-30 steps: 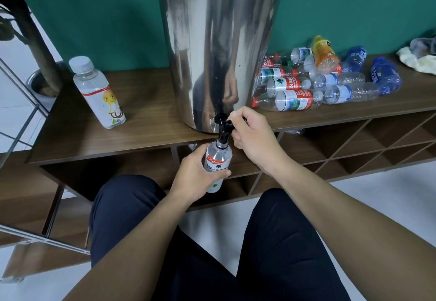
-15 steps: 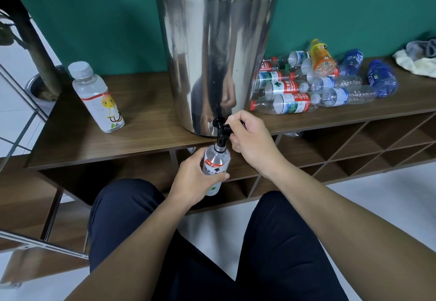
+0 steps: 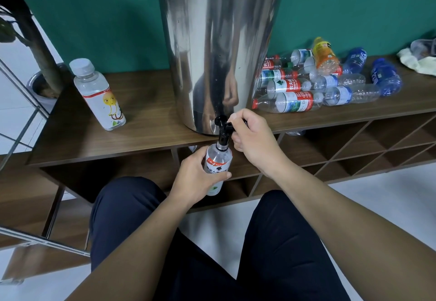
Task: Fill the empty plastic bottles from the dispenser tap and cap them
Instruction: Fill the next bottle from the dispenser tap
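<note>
The left hand [image 3: 193, 178] is wrapped around a small clear bottle [image 3: 216, 166]. Its fingers [image 3: 224, 175] curl round the front of the bottle and the thumb sits on the near side, so the grip is snug. The bottle is held upright just below the edge of the wooden worktop [image 3: 146, 121], with its open mouth right under the black tap [image 3: 223, 133]. The tap's spout goes into the neck of the bottle.

The right hand [image 3: 253, 140] is on the tap's black handle. Its fingers are curled in and pinch the handle, with the thumb on top.

The tap sticks out from the bottom of a big shiny metal dispenser [image 3: 219, 48] standing on the worktop.

The bottle in the hand has a white label with a red band at the top. There is writing on it, but it is too small and bent to read.

To the left on the worktop stands a capped bottle [image 3: 99, 95] with a white cap. Its label has a red stripe and a yellow cartoon figure.

To the right of the dispenser lies a pile of empty bottles [image 3: 316, 83] on their sides. Some have red, white and green labels with Chinese letters, some are blue, and one is orange. A pale cloth [image 3: 415, 62] lies at the far right.
</note>
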